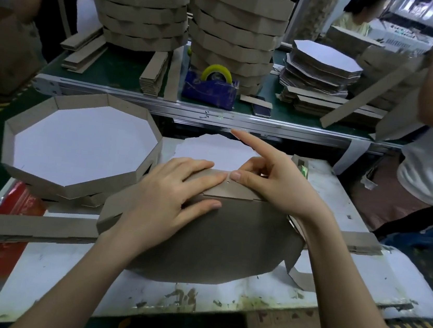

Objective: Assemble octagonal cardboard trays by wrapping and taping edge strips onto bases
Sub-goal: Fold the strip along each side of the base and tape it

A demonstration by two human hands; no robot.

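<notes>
1. The unfinished tray (214, 240) lies brown side up at the middle of the bench (359, 276). Its edge strip (234, 190) is folded along the 12 o'clock side.
2. The left hand (170, 193), at 10 o'clock, has its fingers flat and spread, pressing strip and base.
3. The right hand (276, 182), at 1 o'clock, has its thumb on the strip's seam. The middle fingers curl seemingly behind it in a pinch, though that face is hidden.
4. It looks light, matt corrugated board, stiff on the flats and easily creased at the scores. Best held at the strip, near a corner.
5. A finished tray (81, 101) with a white octagonal floor sits at 9 o'clock.
</notes>
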